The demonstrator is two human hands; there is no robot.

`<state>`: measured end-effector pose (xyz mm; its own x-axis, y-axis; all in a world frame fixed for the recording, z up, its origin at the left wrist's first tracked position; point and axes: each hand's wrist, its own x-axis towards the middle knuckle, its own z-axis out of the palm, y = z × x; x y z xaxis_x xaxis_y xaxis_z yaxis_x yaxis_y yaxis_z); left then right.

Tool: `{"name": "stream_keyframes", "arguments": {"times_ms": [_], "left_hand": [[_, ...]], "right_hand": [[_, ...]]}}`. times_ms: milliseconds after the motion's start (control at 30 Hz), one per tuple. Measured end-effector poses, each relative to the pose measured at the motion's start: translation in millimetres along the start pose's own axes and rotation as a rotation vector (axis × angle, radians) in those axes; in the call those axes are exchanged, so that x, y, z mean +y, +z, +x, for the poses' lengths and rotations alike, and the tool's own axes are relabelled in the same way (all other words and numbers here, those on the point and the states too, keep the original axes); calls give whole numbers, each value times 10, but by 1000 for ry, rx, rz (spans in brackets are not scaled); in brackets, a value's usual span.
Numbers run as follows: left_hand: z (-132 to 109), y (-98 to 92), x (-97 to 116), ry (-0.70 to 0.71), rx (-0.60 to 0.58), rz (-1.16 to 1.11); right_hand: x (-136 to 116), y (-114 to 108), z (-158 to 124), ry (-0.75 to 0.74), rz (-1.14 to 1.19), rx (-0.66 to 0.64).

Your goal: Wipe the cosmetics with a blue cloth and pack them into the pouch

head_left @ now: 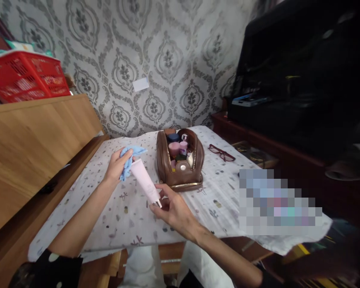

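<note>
A light blue cloth [128, 162] is bunched in my left hand [116, 165], with one corner sticking out to the right. My right hand [174, 209] grips a pale pink squeeze tube [144, 181] by its cap end, its thumb and fingers around the silver-looking cap. The tube slants up to the left, and its flat end lies close to the cloth; whether they touch I cannot tell. Just beyond the tube stands a brown leather toiletry bag [180, 176], unzipped, with a pink jar [174, 149], a dark blue lid [173, 138] and other cosmetics inside.
Dark red eyeglasses [222, 153] lie right of the bag on the patterned tablecloth [108, 216]. A blurred-out item [276, 200] occupies the table's right side. A wooden panel [39, 148] borders the left, with a red basket [27, 76] above it. A large black screen [303, 72] stands at right.
</note>
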<state>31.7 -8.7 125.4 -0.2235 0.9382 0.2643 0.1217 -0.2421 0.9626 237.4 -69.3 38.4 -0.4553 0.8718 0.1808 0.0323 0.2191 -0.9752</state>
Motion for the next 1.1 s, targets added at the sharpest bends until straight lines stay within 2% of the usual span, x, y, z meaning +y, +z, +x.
{"name": "stream_keyframes", "arguments": {"times_ms": [167, 300, 367, 467, 533, 600, 733, 867, 967, 1100], "left_hand": [[38, 374, 171, 38, -120, -37], [108, 561, 225, 183, -235, 93], [135, 605, 234, 365, -288, 305], [132, 618, 215, 625, -379, 774], [106, 602, 174, 689, -414, 1048], [74, 577, 117, 722, -417, 1179], [37, 534, 4, 815, -373, 1134], [31, 528, -66, 843, -332, 1037], [38, 546, -93, 865, -313, 1001], [51, 566, -108, 888, -302, 986]], "right_hand": [[-176, -188, -214, 57, 259, -78], [-339, -407, -353, 68, 447, -67], [-419, -538, -416, 64, 470, -21], [-534, -747, -487, 49, 425, 53], [-597, -878, -506, 47, 365, 105], [-639, -993, -500, 50, 308, 141], [-679, -1165, -438, 55, 242, 158], [-735, -1284, -330, 115, 181, 156], [-803, -1353, -191, 202, 251, 148], [-875, -1426, 70, 304, 375, 52]]}}
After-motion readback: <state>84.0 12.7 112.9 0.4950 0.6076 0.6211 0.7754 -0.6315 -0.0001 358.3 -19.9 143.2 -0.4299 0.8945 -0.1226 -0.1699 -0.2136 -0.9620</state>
